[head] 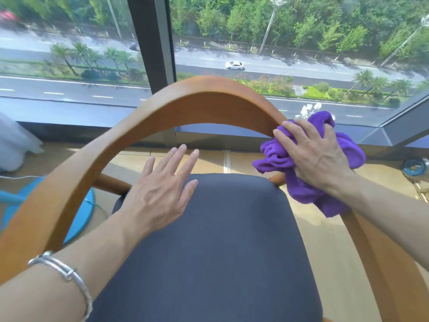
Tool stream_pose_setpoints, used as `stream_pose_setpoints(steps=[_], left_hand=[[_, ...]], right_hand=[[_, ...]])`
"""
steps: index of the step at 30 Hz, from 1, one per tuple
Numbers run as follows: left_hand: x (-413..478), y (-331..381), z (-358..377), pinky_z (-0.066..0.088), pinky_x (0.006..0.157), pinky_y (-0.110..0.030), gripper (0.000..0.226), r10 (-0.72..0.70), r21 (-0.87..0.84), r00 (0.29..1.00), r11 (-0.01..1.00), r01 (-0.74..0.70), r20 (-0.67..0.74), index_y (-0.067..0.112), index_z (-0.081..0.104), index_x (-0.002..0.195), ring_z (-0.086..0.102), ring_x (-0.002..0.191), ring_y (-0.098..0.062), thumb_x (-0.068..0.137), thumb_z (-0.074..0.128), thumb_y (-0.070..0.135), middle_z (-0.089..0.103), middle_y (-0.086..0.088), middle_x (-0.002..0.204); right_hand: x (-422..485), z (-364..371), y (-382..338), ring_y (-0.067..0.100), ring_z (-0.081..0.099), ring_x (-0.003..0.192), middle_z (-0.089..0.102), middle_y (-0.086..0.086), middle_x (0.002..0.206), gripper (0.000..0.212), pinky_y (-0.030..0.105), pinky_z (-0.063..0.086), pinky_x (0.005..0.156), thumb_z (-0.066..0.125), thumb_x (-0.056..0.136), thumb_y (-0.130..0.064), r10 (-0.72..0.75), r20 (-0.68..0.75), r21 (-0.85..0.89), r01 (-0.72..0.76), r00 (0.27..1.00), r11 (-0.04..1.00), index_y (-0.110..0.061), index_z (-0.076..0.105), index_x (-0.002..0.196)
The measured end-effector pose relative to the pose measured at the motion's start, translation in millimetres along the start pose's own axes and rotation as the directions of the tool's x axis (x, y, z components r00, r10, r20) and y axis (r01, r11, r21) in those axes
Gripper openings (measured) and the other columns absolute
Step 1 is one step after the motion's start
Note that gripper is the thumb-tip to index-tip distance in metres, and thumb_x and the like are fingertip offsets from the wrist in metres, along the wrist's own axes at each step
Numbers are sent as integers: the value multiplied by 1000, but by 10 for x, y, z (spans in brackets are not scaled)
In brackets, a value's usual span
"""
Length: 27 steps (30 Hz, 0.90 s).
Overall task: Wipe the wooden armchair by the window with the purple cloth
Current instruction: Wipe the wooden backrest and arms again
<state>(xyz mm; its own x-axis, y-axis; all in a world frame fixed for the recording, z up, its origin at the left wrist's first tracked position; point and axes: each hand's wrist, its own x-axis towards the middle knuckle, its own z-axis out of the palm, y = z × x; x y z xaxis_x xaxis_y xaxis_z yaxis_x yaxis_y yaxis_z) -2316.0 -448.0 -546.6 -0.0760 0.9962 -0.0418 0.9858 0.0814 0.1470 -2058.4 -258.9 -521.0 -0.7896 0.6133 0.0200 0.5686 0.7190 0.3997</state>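
The wooden armchair [185,98] stands before the window, its curved backrest rail arching across the view over a dark grey seat cushion [220,252]. A bunched purple cloth [274,159] lies on the right side of the rail. My right hand [311,154] presses it against the wood with spread fingers. My left hand [162,189] hovers flat over the cushion's far left part, fingers straight, holding nothing. A silver bracelet is on my left wrist.
A large window with a dark frame post [153,43] and a low sill [220,132] lies just behind the chair. A blue round base [86,210] sits on the floor at the left, white fabric [14,145] at far left, a small round object [415,167] at right.
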Motion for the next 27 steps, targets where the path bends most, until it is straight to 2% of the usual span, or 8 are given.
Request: stream_pose_setpoints(steps=[5,8,14,18,21,24,27], left_hand=[[-80,-287,-190,37,99,-55,55,-15,38,998,999,18,-67,15,32,143,41,132,-30,94,24,38,39,-14,145],[-145,-463,-292,35,102,-55,55,-59,39,993,997,64,-101,15,31,144,38,134,-30,93,26,38,37,-14,147],[-484,-925,-381,31,105,-55,59,-146,57,983,987,153,-109,16,23,147,31,138,-29,93,22,40,30,-12,151],[-811,-1217,-352,23,109,-52,61,-230,12,966,972,233,-117,20,18,148,24,141,-25,92,20,44,24,-8,154],[-1047,-1369,-302,24,109,-53,60,-236,19,965,971,239,-116,20,15,149,26,141,-26,93,18,44,25,-9,154],[-1249,-1491,-259,23,109,-53,61,-251,-12,961,968,252,-117,23,8,148,24,141,-24,93,17,46,24,-8,154],[-1442,-1584,-209,21,111,-51,61,-287,-29,950,958,285,-123,25,2,148,19,142,-21,93,16,48,21,-6,155]], right_hand=[[670,-215,-318,37,46,124,46,21,137,96,63,43,80,76,53,-2,-7,-122,111,21,992,994,-12,37,140],[1002,-379,-646,36,47,128,46,20,136,103,67,42,83,82,52,-4,-5,-190,175,39,982,984,-14,32,142],[1408,-638,-1454,32,50,129,52,19,134,102,66,42,88,85,48,-8,-43,-270,229,108,962,967,-10,41,140],[1489,-733,-2053,29,52,128,55,16,134,87,60,44,91,82,55,-9,-132,-331,263,226,934,938,-5,50,136],[1465,-796,-2510,32,54,126,57,18,131,73,61,43,90,74,59,-4,-173,-344,339,294,923,894,-2,56,130],[1391,-847,-2717,34,55,124,58,19,130,79,63,44,88,78,53,-3,-144,-313,402,268,939,875,-1,57,129],[1273,-887,-2840,36,53,125,56,20,133,83,63,45,87,79,51,-2,-180,-311,455,313,933,834,0,55,131]])
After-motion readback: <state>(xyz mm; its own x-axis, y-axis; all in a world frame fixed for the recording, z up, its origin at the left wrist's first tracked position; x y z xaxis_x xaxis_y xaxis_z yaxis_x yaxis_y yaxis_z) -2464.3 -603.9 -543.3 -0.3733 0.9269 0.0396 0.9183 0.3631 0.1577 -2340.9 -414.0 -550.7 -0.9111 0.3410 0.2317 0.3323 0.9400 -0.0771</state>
